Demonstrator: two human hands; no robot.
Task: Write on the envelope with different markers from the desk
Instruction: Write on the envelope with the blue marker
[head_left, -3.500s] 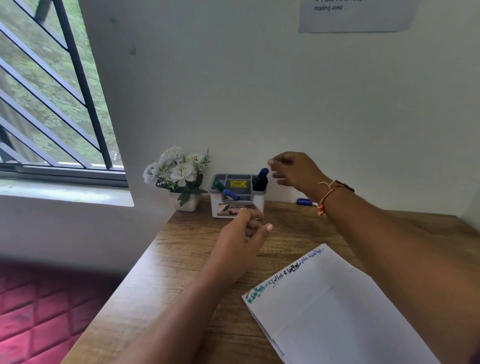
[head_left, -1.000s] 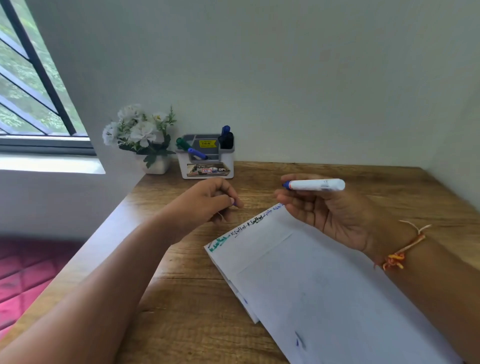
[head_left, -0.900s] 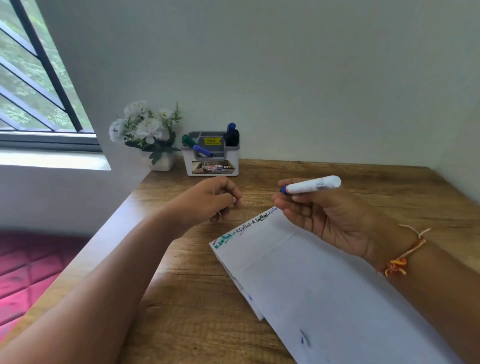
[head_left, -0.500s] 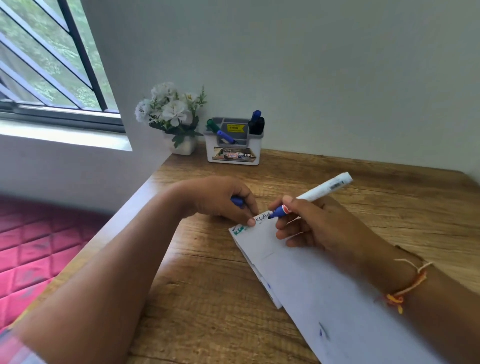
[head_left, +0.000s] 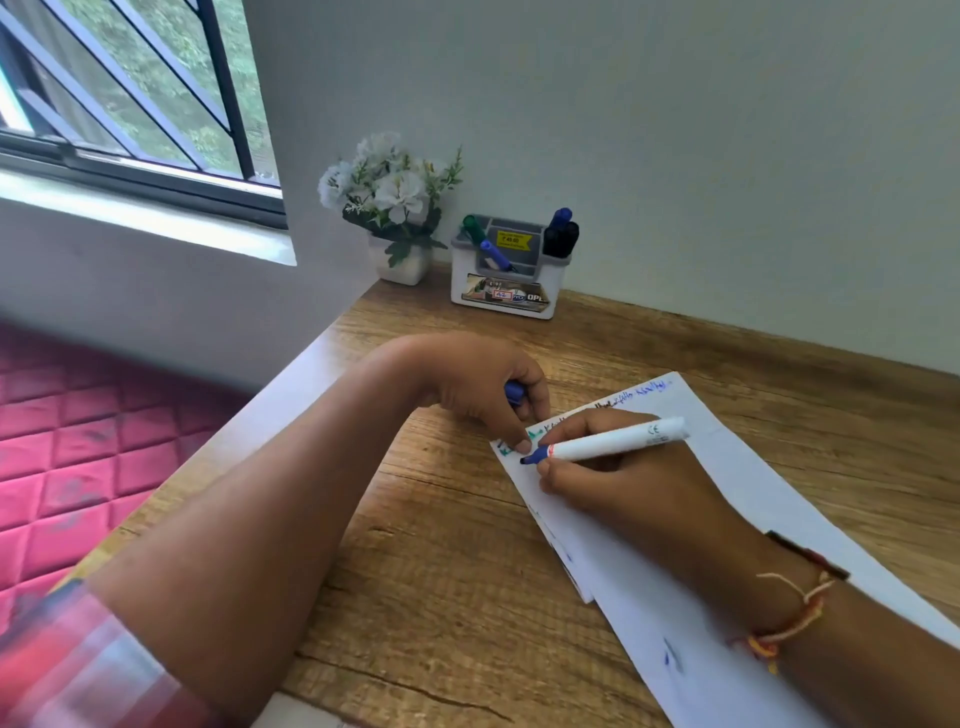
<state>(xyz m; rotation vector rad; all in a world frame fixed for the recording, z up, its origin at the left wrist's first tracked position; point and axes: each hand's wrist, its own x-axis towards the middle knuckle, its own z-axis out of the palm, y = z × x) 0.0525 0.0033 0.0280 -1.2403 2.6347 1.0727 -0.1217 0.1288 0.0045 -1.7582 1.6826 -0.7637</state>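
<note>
Right hand pinching white marker printed CE, blue tip on envelope just beneath left hand forefinger, left fingers curled round blue cap, illegible scrawl beyond knuckles

Soft daylight from the window; blurred, distorted edges.

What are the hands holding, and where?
Right hand pinches the white marker near its blue tip; left hand grips a blue piece, probably its cap.
</note>
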